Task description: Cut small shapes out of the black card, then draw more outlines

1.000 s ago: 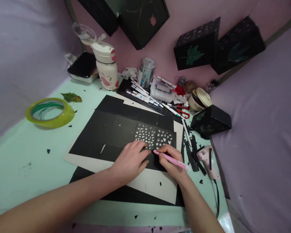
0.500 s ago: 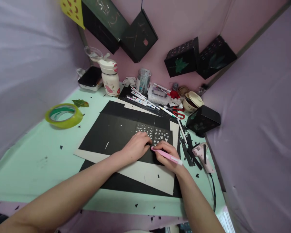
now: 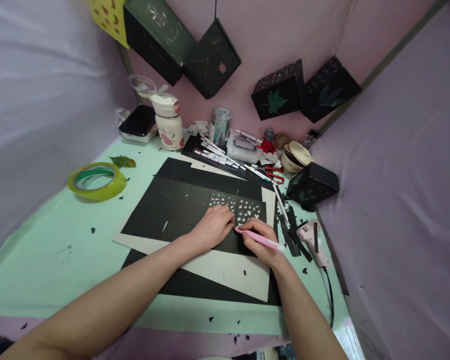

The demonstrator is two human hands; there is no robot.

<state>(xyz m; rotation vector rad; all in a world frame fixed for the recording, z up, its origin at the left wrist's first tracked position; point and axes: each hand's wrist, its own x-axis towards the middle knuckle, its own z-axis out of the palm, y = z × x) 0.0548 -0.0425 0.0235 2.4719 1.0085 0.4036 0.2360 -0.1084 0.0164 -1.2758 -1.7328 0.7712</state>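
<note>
both hands [image 3: 214, 227] and forearms [image 3: 142, 281] bare

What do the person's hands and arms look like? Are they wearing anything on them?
The left hand and the right hand are bare, with no gloves. Both forearms are bare too: no sleeve, watch or bracelet shows. The fingers are too small here to tell about rings or nail polish.
</note>
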